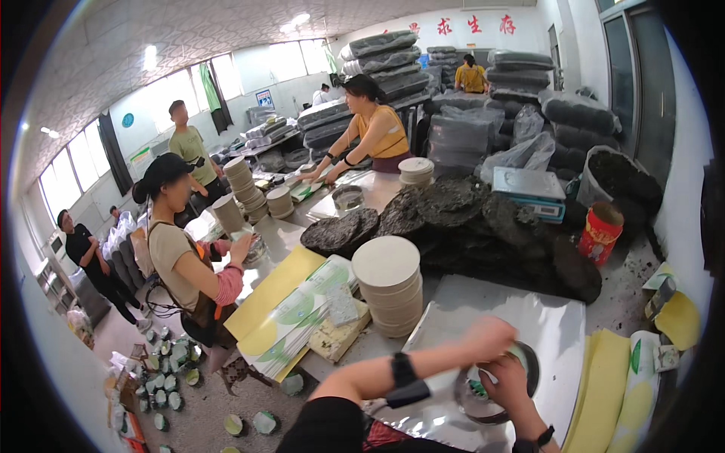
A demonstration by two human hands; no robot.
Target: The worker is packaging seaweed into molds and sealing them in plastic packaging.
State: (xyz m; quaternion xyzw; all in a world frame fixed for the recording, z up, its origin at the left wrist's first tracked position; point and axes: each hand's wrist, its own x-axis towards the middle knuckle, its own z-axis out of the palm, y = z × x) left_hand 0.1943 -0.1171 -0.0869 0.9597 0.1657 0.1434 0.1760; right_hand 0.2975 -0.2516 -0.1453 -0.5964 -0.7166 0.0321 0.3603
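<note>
Over a shallow round metal ring or pan (pixel 474 414) on the shiny metal sheet, my two hands are close together. My left hand (pixel 491 338), wrist strapped in black, is above the far rim with its fingers closed; whatever they hold is hidden. My right hand (pixel 506 377) lies just nearer, over the ring, fingers bent together, and I cannot make out what is in them. Something small and green (pixel 477 388) shows inside the ring. Left of it stands a tall stack of round pale discs (pixel 387 283). Behind lies a heap of dark, rough round cakes (pixel 453 215).
Yellow sheets (pixel 278 285) and printed wrappers (pixel 298 321) lie left, beside a crumbly block (pixel 340 332). More yellow sheets (pixel 600 385) line the right. A scale (pixel 529 186) and red tin (pixel 601 232) stand behind. A co-worker (pixel 181 257) works across at left; cut scraps (pixel 166 374) litter the floor.
</note>
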